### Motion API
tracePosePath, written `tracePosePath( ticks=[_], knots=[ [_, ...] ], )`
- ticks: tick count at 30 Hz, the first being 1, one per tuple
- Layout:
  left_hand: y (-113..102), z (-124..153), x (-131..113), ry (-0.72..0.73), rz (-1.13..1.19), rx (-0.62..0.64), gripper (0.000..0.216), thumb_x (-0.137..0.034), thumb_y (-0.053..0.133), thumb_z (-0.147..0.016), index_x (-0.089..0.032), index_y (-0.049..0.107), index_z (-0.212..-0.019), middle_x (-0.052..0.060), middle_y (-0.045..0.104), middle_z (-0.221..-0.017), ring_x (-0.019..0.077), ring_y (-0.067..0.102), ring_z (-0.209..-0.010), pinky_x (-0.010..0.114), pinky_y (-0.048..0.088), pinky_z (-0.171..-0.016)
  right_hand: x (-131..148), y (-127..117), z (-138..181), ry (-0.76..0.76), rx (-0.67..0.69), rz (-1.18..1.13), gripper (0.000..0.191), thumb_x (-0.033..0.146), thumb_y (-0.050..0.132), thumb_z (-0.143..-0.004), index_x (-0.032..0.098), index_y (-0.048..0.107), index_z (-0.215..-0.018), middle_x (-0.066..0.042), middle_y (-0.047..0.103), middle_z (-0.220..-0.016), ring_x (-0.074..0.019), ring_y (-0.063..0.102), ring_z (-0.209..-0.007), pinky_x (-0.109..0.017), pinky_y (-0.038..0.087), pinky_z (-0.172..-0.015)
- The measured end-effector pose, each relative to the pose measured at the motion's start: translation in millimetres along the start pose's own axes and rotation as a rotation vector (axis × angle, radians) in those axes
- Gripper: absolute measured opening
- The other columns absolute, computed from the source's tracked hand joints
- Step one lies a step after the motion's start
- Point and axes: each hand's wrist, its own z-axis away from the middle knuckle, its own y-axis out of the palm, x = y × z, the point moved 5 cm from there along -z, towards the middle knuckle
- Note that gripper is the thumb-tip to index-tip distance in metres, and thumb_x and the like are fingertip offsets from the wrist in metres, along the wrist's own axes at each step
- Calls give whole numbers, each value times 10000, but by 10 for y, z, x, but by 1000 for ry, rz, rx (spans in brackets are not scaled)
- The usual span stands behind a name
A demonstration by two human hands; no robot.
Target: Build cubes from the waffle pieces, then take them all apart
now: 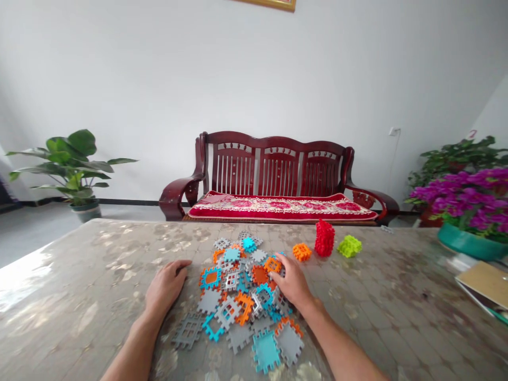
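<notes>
A pile of flat interlocking building tiles with notched edges lies in the middle of the table, in grey, orange and blue; some are solid, others are frames or window shapes. At its right side my right hand has its thumb and fingers around an orange window tile. My left hand rests on the table left of the pile, holding nothing, its thumb and fingers apart. Close to me lie a solid light-blue tile and a grey tile. A dark grey lattice tile sits at the pile's near left.
Behind the pile to the right stand an orange block, a taller red block and a lime-green block. Purple flowers in a teal planter and a notebook occupy the table's right end. A wooden bench stands beyond.
</notes>
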Motion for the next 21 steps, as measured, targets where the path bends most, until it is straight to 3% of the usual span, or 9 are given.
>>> tracePosePath(
  ticks=[5,10,14,21],
  knots=[
    [11,-11,11,18,-14,-7,407,-312,412,-839,-245,725,-1091,55,717,-1162,224,641,-1096,319,472,-970,143,-80,18,-113,-40,138,509,221,666,-783,213,607,-1288,-90,698,-1189,-259,632,-1104,-390,487,-976],
    [3,-5,11,32,-12,-15,406,-324,421,-829,-244,729,-1081,54,722,-1150,234,641,-1085,332,473,-970,69,-296,-53,-154,-256,237,449,324,642,-847,191,606,-1274,-103,709,-1157,-238,642,-1041,-357,479,-929],
    [2,-2,9,23,-14,-6,409,-319,415,-832,-245,722,-1092,54,714,-1167,229,634,-1093,330,466,-979,-185,-549,-159,-55,-387,345,482,419,603,-868,156,603,-1273,-132,716,-1117,-263,638,-1006,-376,456,-902],
    [0,9,4,16,-9,-17,385,-328,425,-834,-261,724,-1068,46,717,-1158,221,634,-1085,322,468,-979,-486,-740,-230,146,-393,451,519,432,594,-849,164,587,-1294,-140,714,-1073,-261,629,-955,-366,429,-880]
  ],
)
